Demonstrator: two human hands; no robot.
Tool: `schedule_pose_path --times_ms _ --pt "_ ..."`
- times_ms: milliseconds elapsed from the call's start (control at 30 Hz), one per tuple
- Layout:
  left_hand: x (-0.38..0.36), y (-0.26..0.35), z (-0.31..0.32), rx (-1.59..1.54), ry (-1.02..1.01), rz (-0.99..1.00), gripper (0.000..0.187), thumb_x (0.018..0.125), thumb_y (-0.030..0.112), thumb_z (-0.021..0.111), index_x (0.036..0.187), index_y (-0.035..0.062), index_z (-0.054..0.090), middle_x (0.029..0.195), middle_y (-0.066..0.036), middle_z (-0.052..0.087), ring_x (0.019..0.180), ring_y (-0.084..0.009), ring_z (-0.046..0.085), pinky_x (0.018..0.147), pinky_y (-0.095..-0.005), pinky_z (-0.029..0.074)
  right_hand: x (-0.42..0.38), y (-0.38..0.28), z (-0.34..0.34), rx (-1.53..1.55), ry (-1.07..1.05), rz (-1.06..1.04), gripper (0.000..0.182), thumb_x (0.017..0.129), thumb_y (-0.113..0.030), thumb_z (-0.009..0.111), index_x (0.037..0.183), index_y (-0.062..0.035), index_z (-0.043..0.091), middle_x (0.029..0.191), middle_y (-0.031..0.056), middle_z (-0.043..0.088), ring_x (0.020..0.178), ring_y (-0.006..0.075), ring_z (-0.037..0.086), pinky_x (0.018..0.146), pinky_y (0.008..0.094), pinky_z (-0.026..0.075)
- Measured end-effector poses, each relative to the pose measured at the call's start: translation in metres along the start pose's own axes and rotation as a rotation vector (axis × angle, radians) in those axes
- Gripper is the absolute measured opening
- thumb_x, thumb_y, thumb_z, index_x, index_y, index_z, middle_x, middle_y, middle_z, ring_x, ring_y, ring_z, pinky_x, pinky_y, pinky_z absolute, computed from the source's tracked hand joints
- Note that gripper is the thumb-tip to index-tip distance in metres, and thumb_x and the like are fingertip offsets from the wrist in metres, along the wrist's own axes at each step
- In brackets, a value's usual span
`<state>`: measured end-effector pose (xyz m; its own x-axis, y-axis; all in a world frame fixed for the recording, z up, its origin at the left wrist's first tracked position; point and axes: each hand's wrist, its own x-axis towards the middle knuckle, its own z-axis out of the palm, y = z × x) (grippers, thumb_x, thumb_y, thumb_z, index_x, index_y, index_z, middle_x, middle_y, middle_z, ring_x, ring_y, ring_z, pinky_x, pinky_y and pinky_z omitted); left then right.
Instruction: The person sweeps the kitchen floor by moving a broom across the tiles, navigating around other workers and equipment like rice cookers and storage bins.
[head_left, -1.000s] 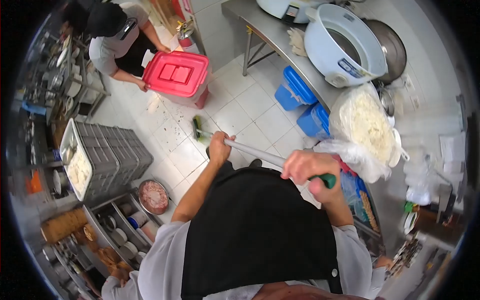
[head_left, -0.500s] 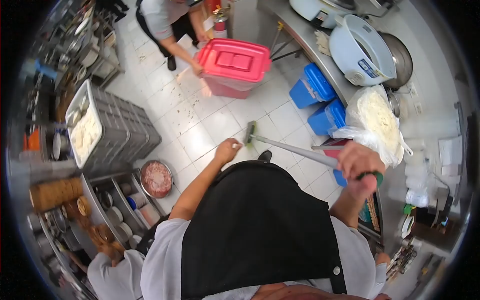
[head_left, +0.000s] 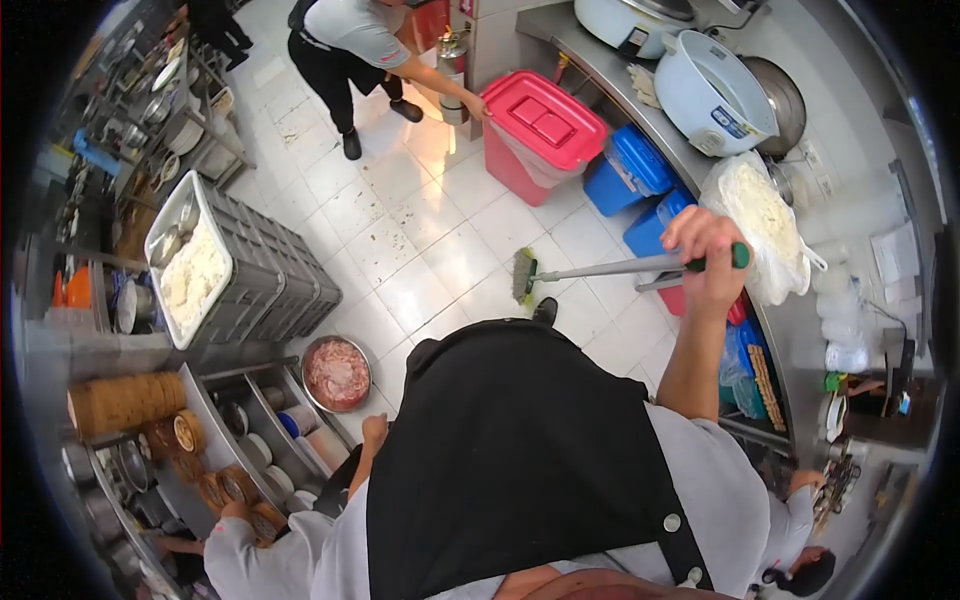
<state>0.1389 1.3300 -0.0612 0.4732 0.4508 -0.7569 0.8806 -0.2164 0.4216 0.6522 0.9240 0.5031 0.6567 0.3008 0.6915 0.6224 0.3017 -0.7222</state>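
Note:
My right hand [head_left: 706, 245] is wrapped round the top of a broom [head_left: 610, 267], close to the green end of its grey handle. The handle slants down and away to the left, and its bristle head [head_left: 524, 276] rests on the tiled floor near my shoe [head_left: 546, 311]. Low beside my apron [head_left: 520, 440], my left hand [head_left: 374, 432] is closed with its fingers curled in; whatever it may hold is hidden. Nearest to that hand is a metal bowl [head_left: 337, 374] of pinkish, meat-like food.
A co-worker [head_left: 360, 50] touches a red lidded bin [head_left: 545, 135] ahead. Grey crates [head_left: 280, 260] stand left. Blue bins [head_left: 628, 170] sit under the steel counter [head_left: 545, 22] at right. Dark debris [head_left: 385, 240] dots the floor. Other people work behind on both sides.
My left hand has drawn back from near the broom head to my left side. My right hand has moved away from me with the handle. The co-worker's red bin has shifted right, toward the counter.

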Motion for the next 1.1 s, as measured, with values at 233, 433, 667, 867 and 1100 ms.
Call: schedule_pose_path --times_ms 233,433,667,867,1100 --pt "0.072 0.083 0.022 0.854 -0.033 0.452 0.026 0.087 0.027 0.066 0.094 0.0067 0.08 0.095 -0.023 0.077 0.094 -0.0395 0.076 0.081 -0.0532 0.059 0.015 -0.037 -0.059 -0.064 0.284 -0.092 0.048 0.113 -0.034 0.046 0.073 -0.0083 0.042 0.062 0.007 0.044 0.064 0.0224 0.049 0.064 0.041 0.048" --pt "0.115 0.231 -0.006 0.1 0.113 0.267 0.039 0.093 0.034 0.07 0.102 -0.0034 0.076 0.1 -0.024 0.078 0.095 -0.0347 0.076 0.084 -0.045 0.057 0.018 -0.035 -0.091 -0.218 0.316 -0.031 0.049 0.114 -0.04 0.044 0.074 -0.0109 0.042 0.063 0.0054 0.045 0.064 0.0221 0.048 0.068 0.0416 0.047" --pt "0.191 0.308 -0.018 -0.133 0.114 0.196 0.027 0.097 0.028 0.07 0.099 0.0012 0.068 0.085 -0.007 0.068 0.061 -0.0163 0.059 0.048 -0.0334 0.046 0.028 -0.036 -0.166 -0.262 0.475 -0.083 0.048 0.114 -0.041 0.04 0.077 -0.011 0.044 0.063 0.0038 0.042 0.064 0.0216 0.046 0.068 0.0417 0.046" --pt "0.141 0.394 -0.002 -0.045 0.027 0.171 0.031 0.096 0.033 0.072 0.088 0.0037 0.068 0.067 -0.006 0.063 0.053 -0.0171 0.056 0.048 -0.0362 0.044 0.054 -0.022 -0.198 -0.215 0.367 -0.117 0.049 0.115 -0.042 0.041 0.078 -0.0101 0.046 0.065 0.004 0.043 0.066 0.022 0.047 0.069 0.0407 0.046" --pt "0.193 0.386 0.024 0.107 -0.062 0.386 0.042 0.094 0.04 0.076 0.086 -0.0009 0.071 0.081 -0.015 0.075 0.073 -0.0267 0.069 0.073 -0.041 0.056 0.068 0.064 -0.199 -0.245 0.461 0.112 0.041 0.111 -0.022 0.053 0.075 -0.0051 0.044 0.067 0.0074 0.047 0.064 0.0211 0.049 0.063 0.0372 0.046"
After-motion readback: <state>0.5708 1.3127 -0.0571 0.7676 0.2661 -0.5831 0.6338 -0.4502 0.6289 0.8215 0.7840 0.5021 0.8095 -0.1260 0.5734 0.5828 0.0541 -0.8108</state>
